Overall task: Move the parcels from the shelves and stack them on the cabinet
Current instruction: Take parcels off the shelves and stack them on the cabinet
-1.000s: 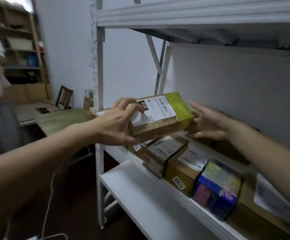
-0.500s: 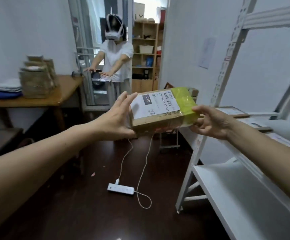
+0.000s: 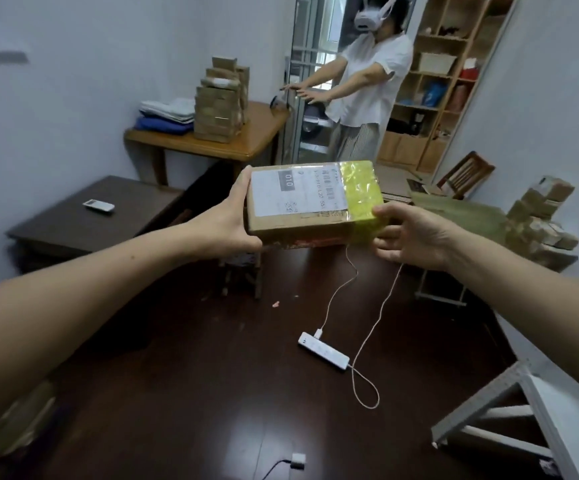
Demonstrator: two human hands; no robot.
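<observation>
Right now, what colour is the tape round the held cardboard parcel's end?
Glossy yellow-green tape on the brown cardboard parcel; head view.

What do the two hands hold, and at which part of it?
One cardboard parcel, by its two short ends: the left hand grips the plain end, the right hand pinches the yellow-taped end.

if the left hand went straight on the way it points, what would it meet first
Probably the near edge of the wooden table, which lies ahead of the left hand gripping the parcel; depth is unclear.
</observation>
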